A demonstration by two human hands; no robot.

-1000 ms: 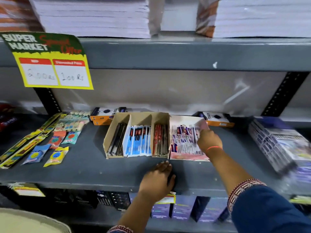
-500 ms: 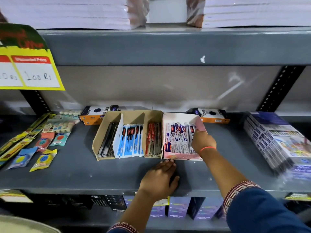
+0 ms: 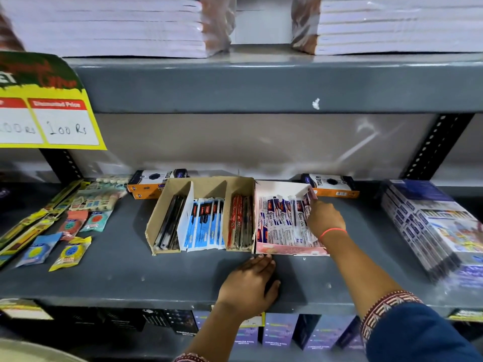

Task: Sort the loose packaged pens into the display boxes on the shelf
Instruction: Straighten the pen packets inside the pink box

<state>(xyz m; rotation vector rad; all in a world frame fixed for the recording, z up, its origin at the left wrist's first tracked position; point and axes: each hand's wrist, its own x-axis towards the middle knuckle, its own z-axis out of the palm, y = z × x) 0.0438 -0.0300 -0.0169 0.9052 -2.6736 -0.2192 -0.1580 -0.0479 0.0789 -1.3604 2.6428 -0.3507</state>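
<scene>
Grey metal shelf (image 3: 104, 270), middle tier. At centre: brown cardboard display box (image 3: 167, 205) with three compartments, holding black pens (image 3: 170, 226), blue-packaged pens (image 3: 205, 226) and red pens (image 3: 239, 223). Touching it at 3 o'clock: pink-and-white display box (image 3: 287, 250) filled with white-and-purple packaged pens (image 3: 281, 220). Right hand (image 3: 325, 218), red thread at the wrist, rests inside this box on the packets; whether the fingers grip one cannot be told. Left hand (image 3: 249, 286) at 6 o'clock, flat and spread, palm down on the shelf, fingertips at the pink box's front edge, holding nothing. At 9 o'clock: loose sachets (image 3: 69, 253). At 10 o'clock: yellow price sign (image 3: 52, 121).
</scene>
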